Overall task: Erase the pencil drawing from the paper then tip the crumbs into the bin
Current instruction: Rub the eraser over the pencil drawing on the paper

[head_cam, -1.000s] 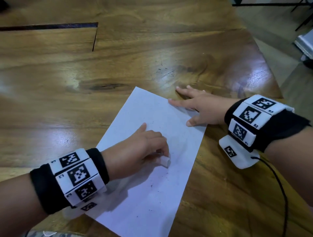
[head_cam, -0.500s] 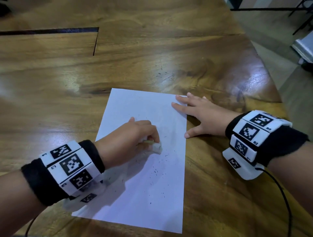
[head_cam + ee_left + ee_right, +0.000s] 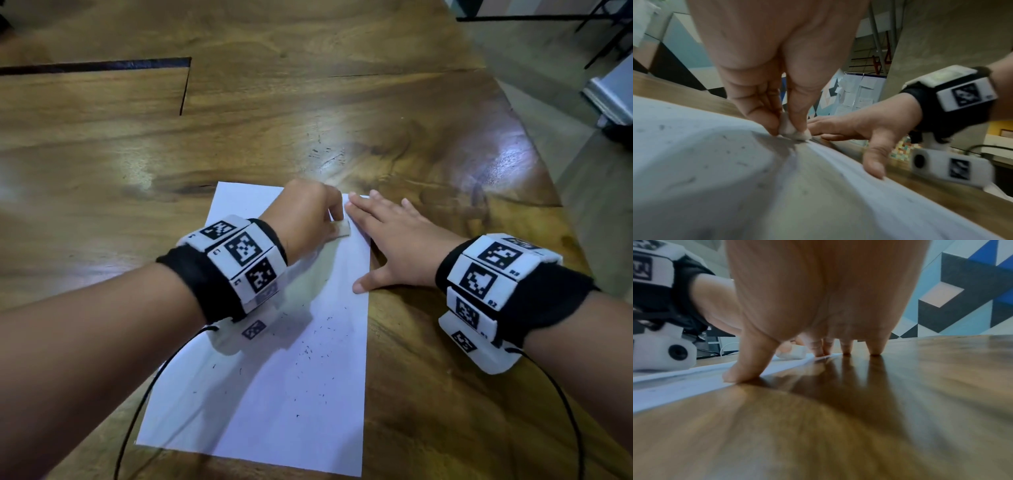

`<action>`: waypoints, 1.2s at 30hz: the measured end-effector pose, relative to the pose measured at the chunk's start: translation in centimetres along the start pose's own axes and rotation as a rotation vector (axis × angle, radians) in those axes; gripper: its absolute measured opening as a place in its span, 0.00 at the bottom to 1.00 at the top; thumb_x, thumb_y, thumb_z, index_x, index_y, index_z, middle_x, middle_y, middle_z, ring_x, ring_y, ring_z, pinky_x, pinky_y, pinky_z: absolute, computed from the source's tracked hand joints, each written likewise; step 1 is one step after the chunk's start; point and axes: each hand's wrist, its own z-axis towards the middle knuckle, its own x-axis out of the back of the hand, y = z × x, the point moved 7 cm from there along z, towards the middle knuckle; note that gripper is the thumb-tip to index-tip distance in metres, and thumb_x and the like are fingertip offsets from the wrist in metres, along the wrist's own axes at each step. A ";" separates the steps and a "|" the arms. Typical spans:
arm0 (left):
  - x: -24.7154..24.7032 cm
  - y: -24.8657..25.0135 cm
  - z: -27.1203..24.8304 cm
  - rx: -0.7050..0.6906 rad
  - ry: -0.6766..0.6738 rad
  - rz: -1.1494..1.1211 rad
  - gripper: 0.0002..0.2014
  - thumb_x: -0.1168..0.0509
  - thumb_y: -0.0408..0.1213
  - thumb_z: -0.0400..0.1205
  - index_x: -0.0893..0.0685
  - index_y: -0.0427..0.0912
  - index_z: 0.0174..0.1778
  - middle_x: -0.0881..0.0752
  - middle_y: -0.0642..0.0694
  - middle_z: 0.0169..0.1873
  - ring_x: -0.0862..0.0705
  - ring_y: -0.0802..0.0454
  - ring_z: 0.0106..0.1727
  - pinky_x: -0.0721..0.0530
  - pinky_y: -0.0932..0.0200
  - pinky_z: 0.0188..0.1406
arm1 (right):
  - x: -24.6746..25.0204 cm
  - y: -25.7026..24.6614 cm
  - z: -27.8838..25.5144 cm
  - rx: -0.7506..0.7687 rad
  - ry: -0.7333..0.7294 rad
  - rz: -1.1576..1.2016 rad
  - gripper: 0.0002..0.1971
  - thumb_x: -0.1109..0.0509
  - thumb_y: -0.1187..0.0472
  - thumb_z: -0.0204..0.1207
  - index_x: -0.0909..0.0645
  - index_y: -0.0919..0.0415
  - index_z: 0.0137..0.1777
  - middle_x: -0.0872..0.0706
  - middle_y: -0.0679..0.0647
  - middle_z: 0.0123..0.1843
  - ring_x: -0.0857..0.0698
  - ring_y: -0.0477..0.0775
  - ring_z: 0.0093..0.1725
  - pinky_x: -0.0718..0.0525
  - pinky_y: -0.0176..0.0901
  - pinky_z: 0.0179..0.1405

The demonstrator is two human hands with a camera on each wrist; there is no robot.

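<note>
A white sheet of paper (image 3: 274,394) lies on the wooden table (image 3: 308,120), with dark eraser crumbs (image 3: 308,353) scattered over its middle and near part. My left hand (image 3: 308,219) pinches a small white eraser (image 3: 342,230) and presses it to the paper near the far right corner; the eraser (image 3: 795,133) shows between thumb and fingers in the left wrist view. My right hand (image 3: 394,240) lies flat, fingers spread, over the paper's right edge. Its thumb (image 3: 748,368) and fingertips (image 3: 819,352) press down there. No pencil drawing is visible.
The table's right edge (image 3: 534,164) drops to a grey floor, where a white object (image 3: 613,92) and dark chair legs (image 3: 603,34) stand. A dark slot (image 3: 102,65) runs across the far left of the table. Cables (image 3: 144,394) trail from both wristbands.
The paper has turned from slanted to nearly straight. My left hand has moved with the eraser from the middle of the sheet to its far right corner, close to my right hand.
</note>
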 end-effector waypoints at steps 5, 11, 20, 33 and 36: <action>-1.6 0.8 -3.6 -0.159 -0.234 0.032 0.00 0.30 0.32 0.72 0.14 0.41 0.36 0.22 0.57 0.26 0.26 0.63 0.29 0.31 0.77 0.31 | 0.0 -0.2 -0.1 -0.003 -0.035 -0.026 0.60 0.30 0.32 0.64 0.67 0.54 0.82 0.70 0.46 0.83 0.67 0.51 0.82 0.61 0.59 0.81; 1.1 0.4 1.2 -0.049 -0.019 0.042 0.05 0.32 0.29 0.72 0.14 0.38 0.41 0.21 0.50 0.30 0.25 0.52 0.36 0.34 0.79 0.27 | -0.1 -0.2 -0.2 0.001 -0.059 -0.039 0.64 0.30 0.29 0.61 0.70 0.54 0.81 0.71 0.45 0.83 0.69 0.50 0.82 0.63 0.60 0.81; -0.6 0.6 -1.2 -0.167 -0.186 0.068 0.01 0.31 0.33 0.72 0.15 0.40 0.37 0.21 0.52 0.30 0.26 0.54 0.34 0.32 0.77 0.30 | -0.3 -0.1 0.0 0.000 -0.046 -0.004 0.64 0.28 0.30 0.60 0.69 0.53 0.82 0.71 0.44 0.83 0.69 0.49 0.82 0.64 0.59 0.81; -2.8 0.8 -6.9 -0.242 -0.365 0.083 0.03 0.35 0.29 0.71 0.19 0.41 0.32 0.16 0.45 0.34 0.22 0.48 0.35 0.24 0.57 0.36 | -0.3 -0.1 -0.1 0.003 -0.057 0.009 0.64 0.28 0.30 0.60 0.70 0.52 0.82 0.72 0.43 0.82 0.71 0.48 0.81 0.66 0.59 0.81; -1.0 0.1 -4.5 -0.179 -0.282 0.050 0.04 0.33 0.29 0.70 0.15 0.42 0.36 0.16 0.50 0.31 0.23 0.52 0.33 0.29 0.70 0.33 | -0.3 -0.1 -0.2 0.002 -0.056 0.010 0.64 0.28 0.30 0.60 0.70 0.52 0.81 0.72 0.43 0.82 0.71 0.48 0.81 0.65 0.59 0.81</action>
